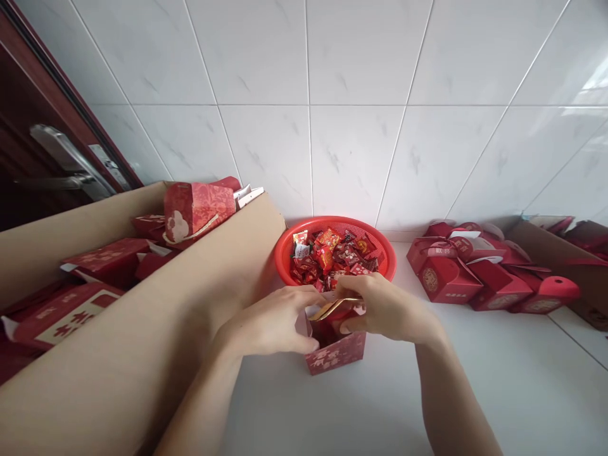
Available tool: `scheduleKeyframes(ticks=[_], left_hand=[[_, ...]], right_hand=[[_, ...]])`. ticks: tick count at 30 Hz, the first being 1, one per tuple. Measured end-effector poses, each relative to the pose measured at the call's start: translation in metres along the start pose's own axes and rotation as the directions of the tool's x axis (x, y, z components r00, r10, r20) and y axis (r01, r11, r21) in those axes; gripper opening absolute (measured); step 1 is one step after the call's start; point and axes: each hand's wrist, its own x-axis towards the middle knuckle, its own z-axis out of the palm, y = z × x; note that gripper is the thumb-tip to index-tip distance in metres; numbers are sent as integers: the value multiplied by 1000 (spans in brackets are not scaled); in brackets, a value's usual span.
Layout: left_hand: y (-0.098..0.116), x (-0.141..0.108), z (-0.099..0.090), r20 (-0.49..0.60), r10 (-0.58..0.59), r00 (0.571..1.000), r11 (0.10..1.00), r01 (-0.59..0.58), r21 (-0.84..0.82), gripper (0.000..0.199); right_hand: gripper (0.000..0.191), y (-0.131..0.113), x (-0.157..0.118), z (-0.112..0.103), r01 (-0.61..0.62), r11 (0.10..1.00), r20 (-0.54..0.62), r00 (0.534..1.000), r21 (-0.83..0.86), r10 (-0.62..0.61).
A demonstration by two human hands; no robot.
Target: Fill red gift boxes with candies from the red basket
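Note:
A small red patterned gift box (338, 356) stands on the white surface in front of me, its top open. My left hand (278, 322) grips the left side of this box, thumb at the front edge and fingers behind. My right hand (387, 310) is at the opening, thumb and fingers closed around a shiny gold-edged packet (332, 308). Its lower part is hidden in the box, so its exact kind does not show. Just behind the box sits a red plastic basket (388, 250) holding red-wrapped candies (325, 256).
At left, a large cardboard carton (228, 278) holds several red boxes (111, 263). Closed red gift boxes (449, 278) are grouped at right, beside another cardboard carton (582, 285). A tiled wall (351, 158) rises behind; a door handle (71, 158) is at far left.

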Motion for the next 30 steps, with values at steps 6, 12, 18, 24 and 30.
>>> scheduleKeyframes(ticks=[6, 12, 18, 24, 30], left_hand=[[9, -12, 16, -23, 80, 997, 992, -77, 99, 71], [14, -12, 22, -32, 102, 994, 984, -97, 149, 65], [13, -3, 13, -4, 109, 994, 991, -109, 81, 39], [7, -2, 11, -56, 102, 993, 994, -99, 47, 46], [8, -1, 9, -37, 92, 995, 996, -92, 14, 55]], right_hand=[[33, -4, -18, -15, 71, 911, -70, 996, 405, -47], [13, -10, -29, -16, 260, 675, -273, 958, 690, -90], [19, -12, -19, -9, 398, 770, -184, 917, 498, -355], [18, -8, -10, -6, 292, 940, -146, 952, 175, -268], [43, -5, -5, -5, 350, 926, -155, 932, 142, -329]])
